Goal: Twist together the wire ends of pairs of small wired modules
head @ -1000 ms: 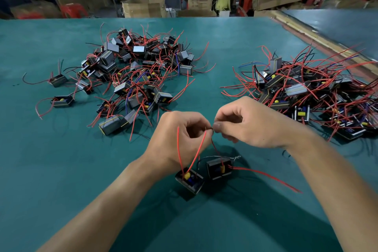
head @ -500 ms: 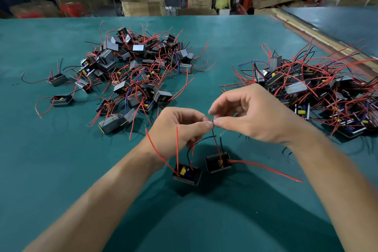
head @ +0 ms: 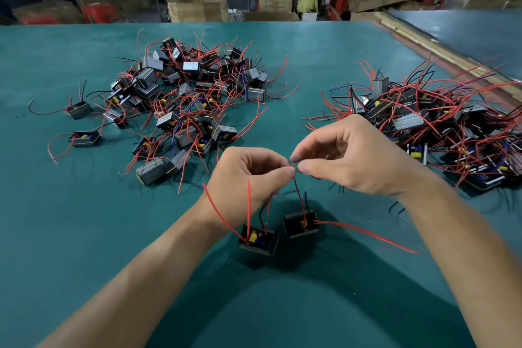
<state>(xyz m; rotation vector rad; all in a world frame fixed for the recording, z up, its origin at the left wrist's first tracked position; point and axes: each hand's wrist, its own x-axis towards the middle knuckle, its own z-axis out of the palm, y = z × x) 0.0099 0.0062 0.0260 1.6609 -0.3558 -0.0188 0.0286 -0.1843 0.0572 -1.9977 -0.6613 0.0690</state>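
Two small black modules hang just above the green table on their wires: the left module (head: 258, 240) with a yellow part inside, the right module (head: 300, 224) beside it. Their red and black wires run up to a pinch point between my hands. My left hand (head: 248, 178) grips the wires between thumb and forefinger. My right hand (head: 353, 158) pinches the wire ends (head: 293, 164) right against the left fingertips. A long red wire (head: 367, 234) trails right from the right module.
A heap of modules with red wires (head: 186, 102) lies at the back left, with a few loose ones (head: 84, 138) further left. A second tangled heap (head: 440, 127) fills the right side. Cardboard boxes (head: 197, 8) stand beyond the table's far edge.
Both hands have risen a little with the wire ends pinched between them, and the two modules have swung up and slightly apart beneath. My right fingers have shifted on the ends.
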